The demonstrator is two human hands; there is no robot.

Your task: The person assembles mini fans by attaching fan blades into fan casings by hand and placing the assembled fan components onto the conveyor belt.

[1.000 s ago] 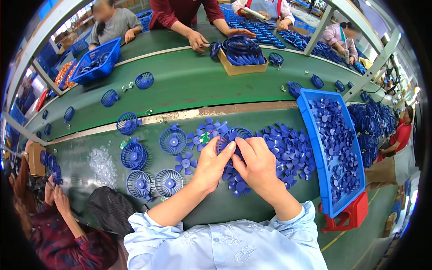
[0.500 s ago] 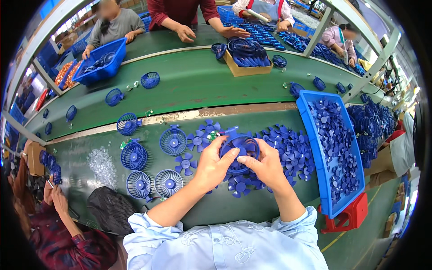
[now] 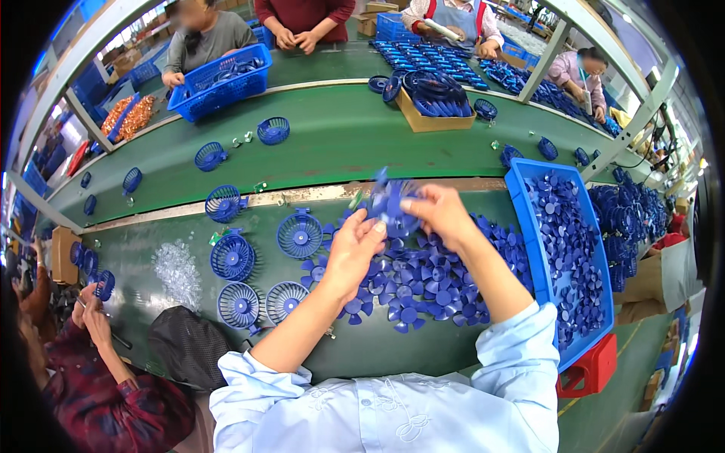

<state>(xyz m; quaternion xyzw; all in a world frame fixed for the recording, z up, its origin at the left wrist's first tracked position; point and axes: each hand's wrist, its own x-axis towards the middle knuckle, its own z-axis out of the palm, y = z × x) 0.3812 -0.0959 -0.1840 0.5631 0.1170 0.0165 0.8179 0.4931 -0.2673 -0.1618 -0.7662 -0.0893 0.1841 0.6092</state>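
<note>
In front of me, above a pile of loose blue fan blades, both hands hold a round blue fan housing, tilted and smeared by motion. My left hand pinches its lower left edge, with a small green circuit board hanging beside the fingers. My right hand grips its right side, thumb across the front. Whether a blade sits inside is too blurred to tell. Left of my hands lie several more housings, among them one fan housing and a nearer fan housing.
A blue tray of fan blades stands at the right, above a red stool. Clear small parts and a black mesh bag lie left. Beyond runs a green conveyor carrying housings and a cardboard box. Co-workers sit around.
My hands have lifted the housing away from me and tilted it. Across the belt, a co-worker's hands have drawn back from the cardboard box and come together. The far blue basket has shifted right.
</note>
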